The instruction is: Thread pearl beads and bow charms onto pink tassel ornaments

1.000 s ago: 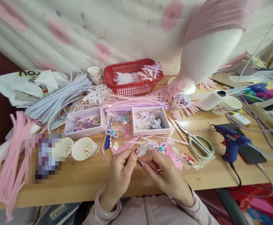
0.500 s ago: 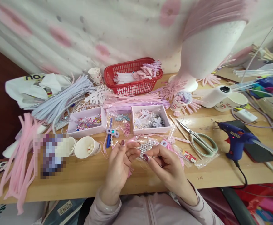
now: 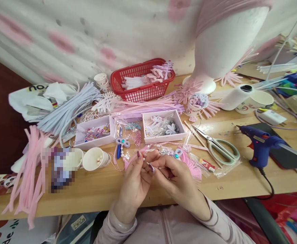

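My left hand is raised above the table's front, thumb and fingers pinched together. By its thumb tip shows a tiny pale thing like a pearl bead, too small to be sure of. Close against it, my right hand pinches something thin between thumb and forefinger; its kind is hidden. Behind the hands lie a clear bag of pearl beads, partly covered, and a pink tassel. A lilac flower with a teal gem and a string of pearls lies just beyond the left hand.
Paper cups stand at left near pink pipe cleaners. Two white boxes hold gems and flowers. A red basket is behind. Rightward are scissors, a blue glue gun and a white mannequin head.
My hands have drawn closer together, the right one moving left. The pearl beads between them are now mostly hidden, and more of the pink tassel shows. The view has shifted slightly.
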